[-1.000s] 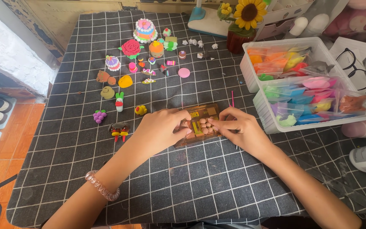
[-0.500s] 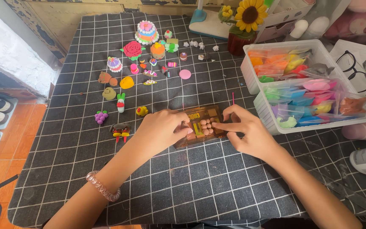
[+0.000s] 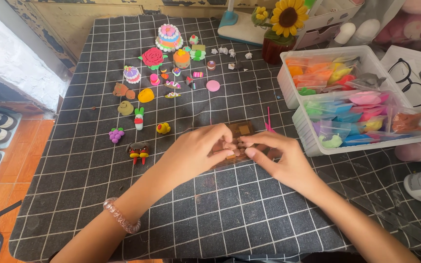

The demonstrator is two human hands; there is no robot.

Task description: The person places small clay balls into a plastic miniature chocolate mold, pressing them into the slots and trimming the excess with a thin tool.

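Both hands meet over a small brown flat board (image 3: 243, 129) lying on the black grid-patterned mat (image 3: 200, 204). My left hand (image 3: 198, 151) has its fingers curled down onto the board's near edge, and my right hand (image 3: 281, 156) touches it from the right with fingertips pressed against the left fingers. What lies between the fingertips is hidden. A beaded bracelet (image 3: 121, 216) sits on my left wrist. A thin pink tool (image 3: 269, 120) lies just beyond the board.
Several small clay figures lie at the upper left: a layered cake (image 3: 168, 37), a red rose (image 3: 152, 57), purple grapes (image 3: 116, 134), a yellow piece (image 3: 163, 128). White bins of coloured clay bags (image 3: 352, 104) stand right, behind them a sunflower pot (image 3: 281, 29) and glasses (image 3: 412, 80).
My hands have closed in over the board, now covering the small coloured pieces that showed on it earlier. The left fingers have curled further down.
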